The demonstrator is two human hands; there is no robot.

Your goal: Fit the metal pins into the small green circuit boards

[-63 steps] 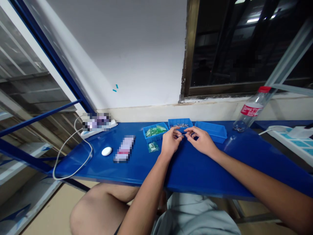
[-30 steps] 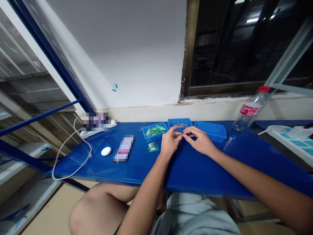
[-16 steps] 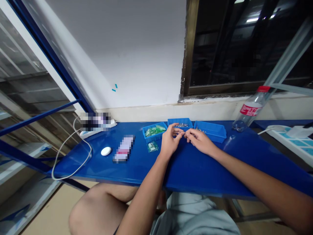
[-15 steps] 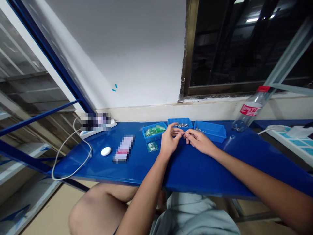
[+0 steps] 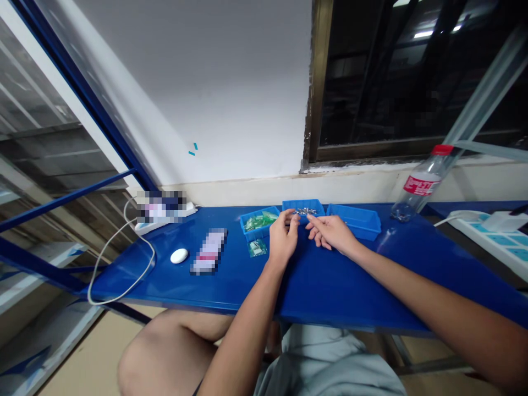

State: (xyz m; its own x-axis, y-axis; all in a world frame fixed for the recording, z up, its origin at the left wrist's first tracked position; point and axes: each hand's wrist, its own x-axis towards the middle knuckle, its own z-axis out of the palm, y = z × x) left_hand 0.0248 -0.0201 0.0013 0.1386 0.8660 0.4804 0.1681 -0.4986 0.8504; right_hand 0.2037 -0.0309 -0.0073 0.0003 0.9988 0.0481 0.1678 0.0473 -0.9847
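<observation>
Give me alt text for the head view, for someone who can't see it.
A person's left hand and right hand are slightly apart at a blue table, near three blue bins. The left bin holds green packets, the middle bin small metal parts; a red-capped bottle stands to the right.

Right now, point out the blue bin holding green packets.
The leftmost blue bin; the middle bin holds small metal pieces, the right bin shows no green.

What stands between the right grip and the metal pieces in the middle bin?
Only the middle bin's near wall visibly stands between the right grip and the metal pieces; the left grip is off to the left.
</observation>
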